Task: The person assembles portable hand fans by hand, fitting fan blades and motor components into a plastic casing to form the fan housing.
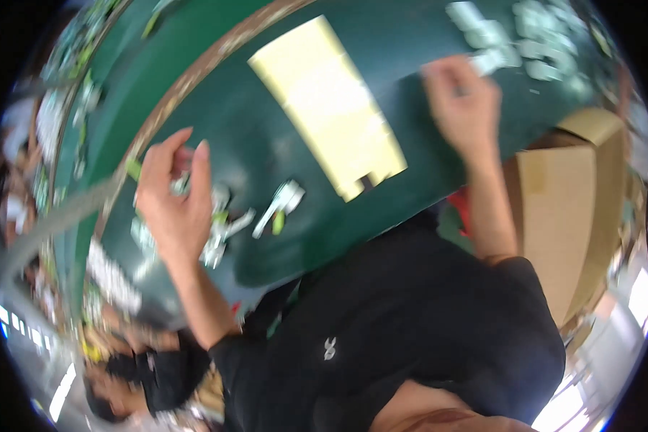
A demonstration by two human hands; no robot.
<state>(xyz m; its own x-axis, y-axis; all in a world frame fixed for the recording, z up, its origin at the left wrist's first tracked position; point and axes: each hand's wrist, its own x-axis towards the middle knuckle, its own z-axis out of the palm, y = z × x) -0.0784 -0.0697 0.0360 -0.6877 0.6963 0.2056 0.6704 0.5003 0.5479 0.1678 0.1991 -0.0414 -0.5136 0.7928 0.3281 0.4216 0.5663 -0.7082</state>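
Observation:
My left hand (173, 198) is over the left part of the green table, thumb and fingers apart. Small white plastic pieces (219, 234), some with light-green parts, lie around and under it. Just to its right is a separate white piece with a thin stem (281, 205) and a green bit. My right hand (464, 104) is farther right, fingers curled together and blurred; anything between the fingertips is hidden. A white piece (487, 62) lies right against its knuckles, but whether they touch I cannot tell. Between my hands lies a pale yellow notched sheet (331, 108).
More white pieces (547, 39) are heaped at the far right. An open cardboard box (558, 209) stands beside the table on the right. A worn raised edge (187, 79) borders the green surface (252, 115). At the lower left sits another person (147, 381) in dark clothing.

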